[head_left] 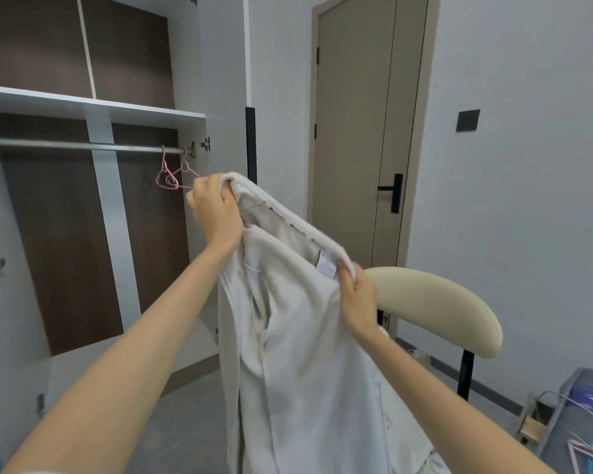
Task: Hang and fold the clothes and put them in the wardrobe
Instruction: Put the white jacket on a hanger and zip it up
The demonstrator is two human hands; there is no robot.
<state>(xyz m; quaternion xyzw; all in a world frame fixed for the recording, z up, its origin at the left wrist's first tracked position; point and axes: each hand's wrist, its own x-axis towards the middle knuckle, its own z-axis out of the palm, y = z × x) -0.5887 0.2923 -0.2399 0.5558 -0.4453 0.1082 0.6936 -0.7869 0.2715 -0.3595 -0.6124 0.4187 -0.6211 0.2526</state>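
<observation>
We see a person holding up an off-white garment [295, 371] in the middle of the view, in front of the open wardrobe [144, 234] on the left. The left hand [216, 206] is curled tight around one end of the garment's top edge, raised high and far. The right hand [358, 295] pinches the other end of that edge, lower and nearer, just beside a small sewn-in label [326, 266]. The top edge stretches between the two hands on a slant, and the rest of the cloth hangs straight down past the bottom of the view. Inside the wardrobe we see a metal rail [65, 145] under a white shelf [83, 104], with two pink hangers [172, 176] on the rail's right end, just left of the left hand. A cream chair back [435, 302] stands right of the right hand, and a closed door [353, 131] with a black handle [392, 191] is far behind.
</observation>
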